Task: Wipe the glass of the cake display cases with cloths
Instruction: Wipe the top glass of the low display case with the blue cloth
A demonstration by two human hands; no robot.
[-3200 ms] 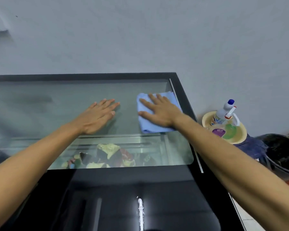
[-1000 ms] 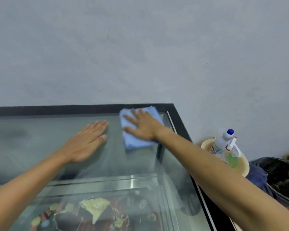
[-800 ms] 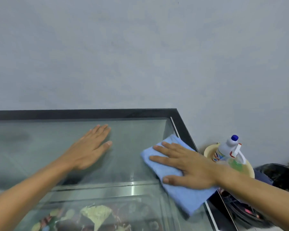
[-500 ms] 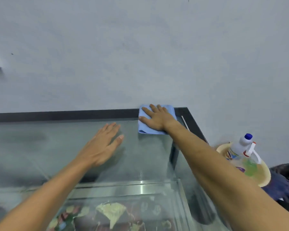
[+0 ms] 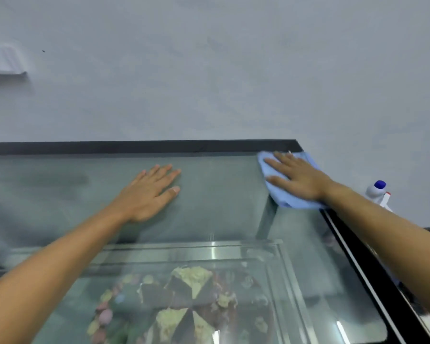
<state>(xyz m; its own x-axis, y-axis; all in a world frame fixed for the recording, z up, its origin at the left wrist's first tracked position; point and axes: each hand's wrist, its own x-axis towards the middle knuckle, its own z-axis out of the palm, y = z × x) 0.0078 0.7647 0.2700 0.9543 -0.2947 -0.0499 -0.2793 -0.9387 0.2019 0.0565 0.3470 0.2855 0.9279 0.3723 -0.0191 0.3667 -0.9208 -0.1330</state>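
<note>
Blue cloth (image 5: 296, 202), soft, folded flat, lies at far right corner of the glass top (image 5: 221, 207), partly over the black frame (image 5: 134, 147). Right hand (image 5: 296, 180) presses it w/ straight, spread fingers, palm down, nothing clenched. Left hand (image 5: 149, 192) lies flat on bare glass nearer the middle, fingers straight and together, holding nothing. Glass smooth, a bit hazy; under it metal rails and a round cake (image 5: 179, 306), dark w/ pale wedge pieces. Past the right edge, white spray bottle (image 5: 377, 192) w/ blue cap, partly hidden by forearm. Behind: plain matte grey wall (image 5: 209, 70).
</note>
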